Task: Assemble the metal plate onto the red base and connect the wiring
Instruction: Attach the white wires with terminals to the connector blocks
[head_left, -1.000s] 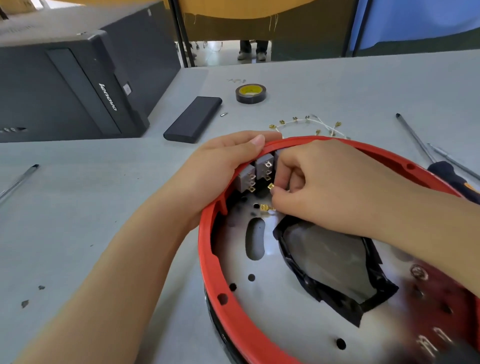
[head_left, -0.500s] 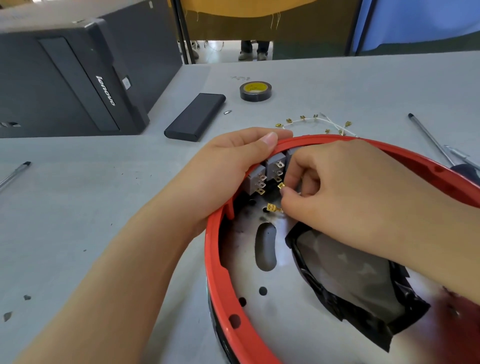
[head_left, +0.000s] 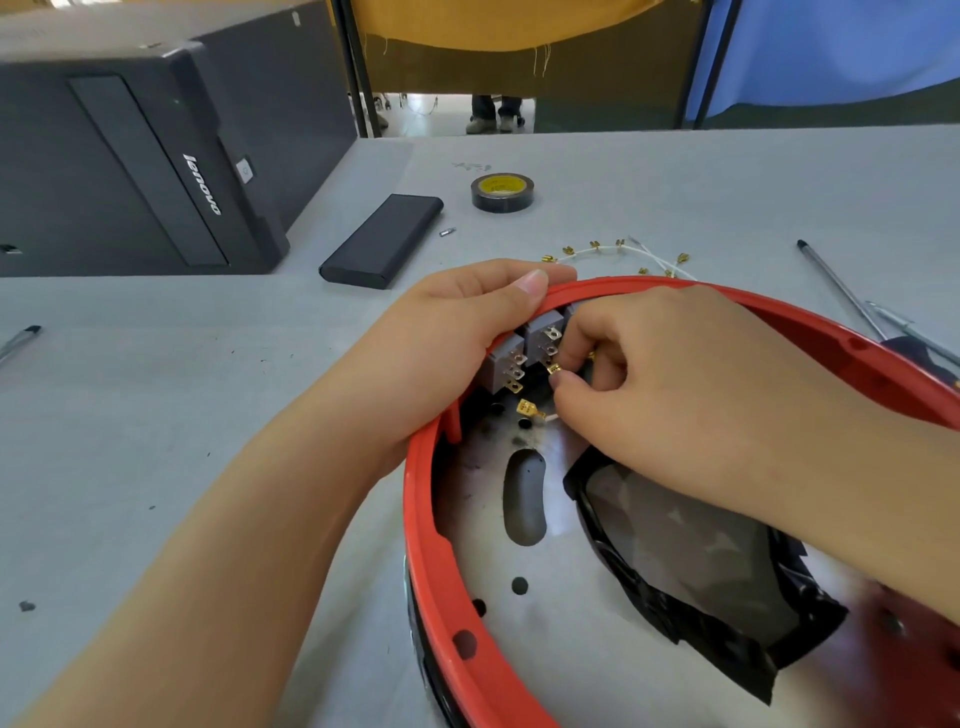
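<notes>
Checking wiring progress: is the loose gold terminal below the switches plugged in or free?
Free. The terminal lies on the plate, clear of the switches.

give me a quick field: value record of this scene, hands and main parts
left hand: grips red base rim
right hand: pinches brass terminal beside grey switches
metal plate: sits inside base
loose terminal: lies on plate
spare wires: on table behind base
tape roll: further back

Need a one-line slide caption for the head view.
Left hand steadies the red base while right hand pinches a brass connector by the switches.
</notes>
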